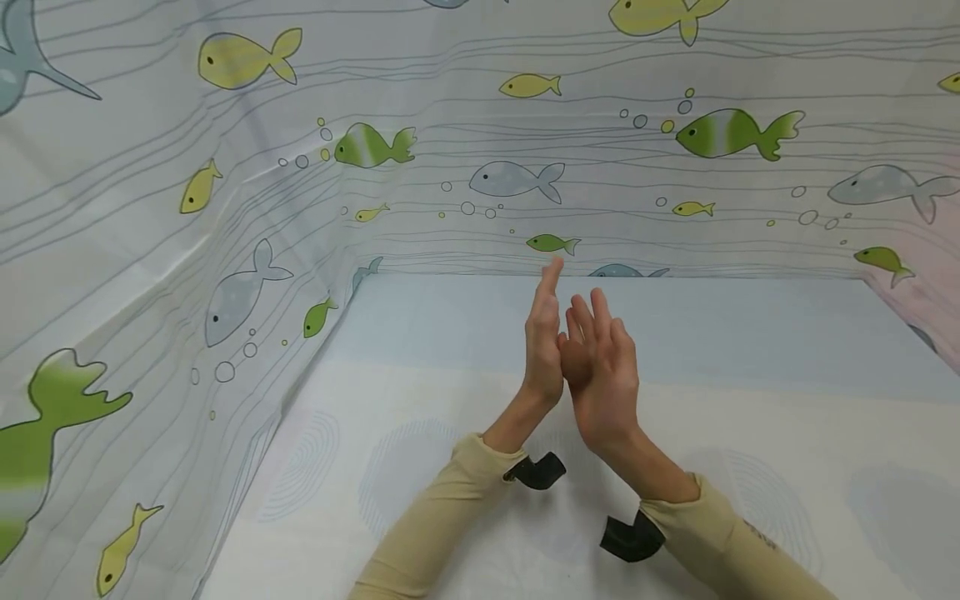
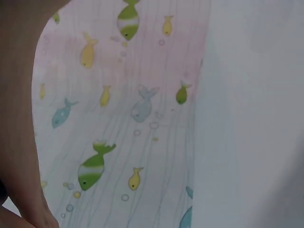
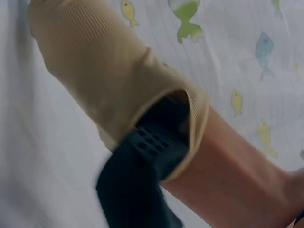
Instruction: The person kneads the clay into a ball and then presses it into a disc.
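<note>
Both bare hands are raised in front of the body in the head view, palms turned toward each other and fingertips pointing away. My left hand (image 1: 543, 346) stands nearly edge-on, its fingers straight. Close beside it is my right hand (image 1: 607, 367), its fingers extended and slightly spread. A rounded, darker brown shape (image 1: 575, 362) shows between the palms; I cannot tell whether it is part of a hand or a separate thing. In the left wrist view a bare forearm (image 2: 16, 123) fills the left side. The right wrist view shows a beige sleeve (image 3: 104, 66) and a bare wrist (image 3: 232, 171), with no fingers visible.
Below the hands lies a pale surface (image 1: 450, 383) with faint circle patterns and a light blue band. A fish-print cloth (image 1: 420, 92) hangs at the back and left. Black curved mounts (image 1: 633, 537) stick out from the sleeve cuffs; one perforated mount (image 3: 137, 175) is seen close up.
</note>
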The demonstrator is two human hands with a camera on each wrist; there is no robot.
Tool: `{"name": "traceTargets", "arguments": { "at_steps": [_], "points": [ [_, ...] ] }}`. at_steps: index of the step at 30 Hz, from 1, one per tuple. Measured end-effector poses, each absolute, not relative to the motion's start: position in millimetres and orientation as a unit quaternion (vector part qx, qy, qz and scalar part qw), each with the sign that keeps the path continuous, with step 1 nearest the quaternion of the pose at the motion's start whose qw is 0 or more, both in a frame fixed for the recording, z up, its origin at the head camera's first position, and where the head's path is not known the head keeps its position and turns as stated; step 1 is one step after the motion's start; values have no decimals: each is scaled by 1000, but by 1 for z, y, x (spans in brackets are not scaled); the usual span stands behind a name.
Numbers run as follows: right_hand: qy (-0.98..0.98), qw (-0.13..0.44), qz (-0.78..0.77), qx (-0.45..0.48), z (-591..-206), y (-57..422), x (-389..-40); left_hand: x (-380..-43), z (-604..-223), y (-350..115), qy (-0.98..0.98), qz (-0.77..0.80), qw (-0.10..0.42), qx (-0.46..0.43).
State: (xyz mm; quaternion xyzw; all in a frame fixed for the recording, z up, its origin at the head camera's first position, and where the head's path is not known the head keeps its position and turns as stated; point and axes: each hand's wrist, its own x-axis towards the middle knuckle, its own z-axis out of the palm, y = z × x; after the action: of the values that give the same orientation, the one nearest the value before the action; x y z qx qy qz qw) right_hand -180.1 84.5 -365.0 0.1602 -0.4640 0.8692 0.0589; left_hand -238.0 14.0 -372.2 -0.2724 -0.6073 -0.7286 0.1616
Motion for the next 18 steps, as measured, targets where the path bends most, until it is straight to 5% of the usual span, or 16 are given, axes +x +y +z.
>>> {"name": "traceTargets", "arguments": {
  "at_steps": [18],
  "points": [
    [-382, 189, 886, 182, -358, 119, -234, -195, -383, 35, -639, -675, 170, -328]
  ]
}}
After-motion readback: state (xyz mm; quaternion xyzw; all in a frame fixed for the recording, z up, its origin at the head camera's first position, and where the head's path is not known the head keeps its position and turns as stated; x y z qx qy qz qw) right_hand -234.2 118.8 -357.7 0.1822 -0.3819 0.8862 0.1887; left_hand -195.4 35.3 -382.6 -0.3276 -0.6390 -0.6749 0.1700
